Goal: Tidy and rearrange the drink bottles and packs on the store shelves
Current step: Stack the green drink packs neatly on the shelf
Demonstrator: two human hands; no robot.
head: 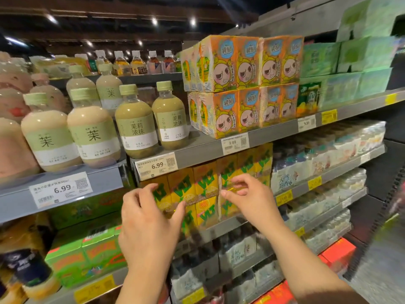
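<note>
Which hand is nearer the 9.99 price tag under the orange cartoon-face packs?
Right. The right hand is just below the 9.99 price tag, slightly to its right; the left hand sits lower and further left.

1. Your light comes from small ceiling spotlights (pixel 154 21), bright dots against a dark ceiling.
2. The bottles (pixel 135 121) and orange cartons (pixel 247 84) in the middle are evenly lit and sharp enough that you can read the labels.
3. The green packs (pixel 350 60) at upper right are washed out and smeared.
4. The left and lower edges blur heavily, and the shelves (pixel 285 130) bow with wide-angle distortion.
5. Your hands (pixel 149 224) look slightly soft.
</note>
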